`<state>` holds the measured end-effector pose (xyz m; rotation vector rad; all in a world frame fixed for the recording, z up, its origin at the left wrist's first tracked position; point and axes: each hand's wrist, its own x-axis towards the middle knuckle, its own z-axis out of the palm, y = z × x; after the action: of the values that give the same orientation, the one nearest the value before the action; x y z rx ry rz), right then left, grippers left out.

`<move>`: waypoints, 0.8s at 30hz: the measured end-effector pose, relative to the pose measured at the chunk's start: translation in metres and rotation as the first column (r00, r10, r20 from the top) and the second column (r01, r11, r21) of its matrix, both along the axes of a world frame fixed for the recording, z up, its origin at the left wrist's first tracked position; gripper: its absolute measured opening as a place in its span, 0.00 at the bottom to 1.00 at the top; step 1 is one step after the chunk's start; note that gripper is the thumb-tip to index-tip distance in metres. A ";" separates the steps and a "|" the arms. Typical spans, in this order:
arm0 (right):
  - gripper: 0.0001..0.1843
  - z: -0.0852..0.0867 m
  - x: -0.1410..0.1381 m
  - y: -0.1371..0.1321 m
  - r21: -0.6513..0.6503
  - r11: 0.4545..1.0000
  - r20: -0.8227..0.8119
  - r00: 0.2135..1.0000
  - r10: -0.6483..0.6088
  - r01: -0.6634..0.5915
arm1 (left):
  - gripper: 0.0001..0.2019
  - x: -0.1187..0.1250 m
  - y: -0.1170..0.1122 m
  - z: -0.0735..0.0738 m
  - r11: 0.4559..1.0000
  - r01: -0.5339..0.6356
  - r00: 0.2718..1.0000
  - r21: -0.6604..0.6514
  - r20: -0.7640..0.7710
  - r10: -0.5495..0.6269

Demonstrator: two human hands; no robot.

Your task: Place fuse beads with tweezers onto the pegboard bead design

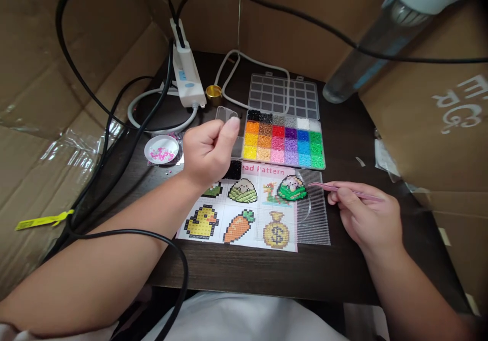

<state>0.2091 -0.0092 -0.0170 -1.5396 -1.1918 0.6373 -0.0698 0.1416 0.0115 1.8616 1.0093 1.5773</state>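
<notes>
My right hand [368,214] grips pink tweezers [354,191]. Their tips point left, close to a bead figure [292,187] of green, black and pale beads. That figure lies on a clear pegboard [316,219], which partly overlaps a printed bead pattern sheet [221,223]. Closed in a fist with the thumb on top, my left hand [209,150] is above the sheet's upper left part. Whatever it may hold is hidden. Around it show a small clear plastic lid [225,113] and a container of black beads [233,170].
Behind the sheet, a compartment box [284,140] of coloured beads has its lid [284,96] raised. At left is a white dish [161,149] with pink beads. A gold cup [214,94], power strip [188,76] and black cables [168,239] are around; cardboard walls [430,127] enclose the table.
</notes>
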 end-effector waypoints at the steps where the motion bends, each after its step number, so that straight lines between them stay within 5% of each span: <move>1: 0.14 0.000 0.000 0.001 0.001 1.000 -0.013 1.000 -0.007 0.007 | 0.30 0.000 0.000 0.001 1.000 0.003 1.000 -0.007 0.012 -0.003; 6: 0.13 0.008 -0.003 0.006 0.035 0.999 -0.069 0.997 -0.031 0.034 | 0.30 -0.001 0.001 -0.001 0.997 0.063 0.991 -0.042 0.117 -0.058; 15: 0.08 0.056 -0.017 0.058 0.201 0.980 -0.086 0.996 0.023 -0.005 | 0.27 -0.005 0.004 -0.007 0.985 0.150 0.962 -0.082 0.240 -0.127; 24: 0.11 0.035 -0.055 0.086 0.071 0.996 -0.089 0.995 0.055 -0.048 | 0.20 -0.011 0.003 -0.006 0.963 0.249 0.935 -0.105 0.286 -0.211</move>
<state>0.1545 0.0763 0.0184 -1.4114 -1.1757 0.6862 -0.0806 0.1442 0.0051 1.5533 0.7291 1.5278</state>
